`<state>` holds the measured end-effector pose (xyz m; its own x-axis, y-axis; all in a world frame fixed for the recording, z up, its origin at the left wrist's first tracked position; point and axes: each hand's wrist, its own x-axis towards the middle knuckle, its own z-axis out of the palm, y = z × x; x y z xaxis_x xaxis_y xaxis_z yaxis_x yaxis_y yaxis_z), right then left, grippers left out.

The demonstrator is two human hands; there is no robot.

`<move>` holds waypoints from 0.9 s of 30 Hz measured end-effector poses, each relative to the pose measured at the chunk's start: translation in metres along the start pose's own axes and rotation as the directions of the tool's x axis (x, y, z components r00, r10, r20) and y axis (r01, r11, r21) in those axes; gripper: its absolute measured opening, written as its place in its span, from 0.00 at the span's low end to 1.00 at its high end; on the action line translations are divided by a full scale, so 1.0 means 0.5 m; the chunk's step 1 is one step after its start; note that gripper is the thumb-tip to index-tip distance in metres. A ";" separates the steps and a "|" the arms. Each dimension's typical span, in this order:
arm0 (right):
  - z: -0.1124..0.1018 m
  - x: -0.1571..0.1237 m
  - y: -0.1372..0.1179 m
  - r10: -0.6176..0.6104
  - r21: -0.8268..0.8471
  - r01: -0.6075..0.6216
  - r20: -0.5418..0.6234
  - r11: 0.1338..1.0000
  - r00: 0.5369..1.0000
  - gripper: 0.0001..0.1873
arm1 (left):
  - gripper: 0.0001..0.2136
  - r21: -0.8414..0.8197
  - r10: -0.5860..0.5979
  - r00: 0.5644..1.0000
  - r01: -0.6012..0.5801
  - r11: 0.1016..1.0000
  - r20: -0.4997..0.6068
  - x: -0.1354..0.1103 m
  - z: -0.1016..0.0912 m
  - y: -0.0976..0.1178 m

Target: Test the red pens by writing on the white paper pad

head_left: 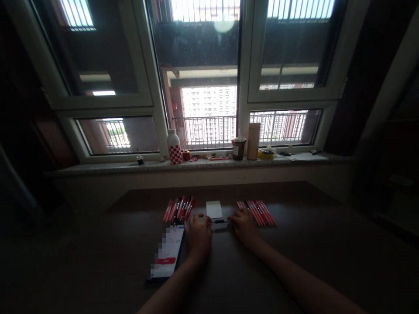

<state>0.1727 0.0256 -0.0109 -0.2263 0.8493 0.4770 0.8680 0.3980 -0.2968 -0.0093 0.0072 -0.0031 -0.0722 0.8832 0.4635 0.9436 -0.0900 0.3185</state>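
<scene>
My left hand (197, 233) and my right hand (244, 224) rest on a dark table (294, 261), both closed on the ends of one dark pen (221, 221) held level between them. Just beyond the pen lies a small white pad of paper (214, 209). A bunch of red and black pens (178, 209) lies to the left of my left hand. Another row of red pens (258, 212) lies to the right of my right hand.
A phone (167, 253) with a lit screen lies by my left forearm. On the windowsill (98, 168) stand a red-checked bottle (174, 147), a dark cup (238, 148), a tan tumbler (253, 140), yellow tape (266, 153) and papers (307, 156).
</scene>
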 end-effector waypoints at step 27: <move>-0.001 -0.001 0.003 0.141 -0.026 -0.143 -0.073 0.989 0.987 0.13 | 0.12 0.157 -0.108 0.994 0.109 0.982 -0.015 0.002 -0.004 0.004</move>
<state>0.1744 0.0256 -0.0115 -0.0690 0.8691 0.4898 0.9027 0.2634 -0.3402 -0.0083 0.0071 -0.0003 -0.1784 0.8807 0.4387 0.9691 0.0800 0.2334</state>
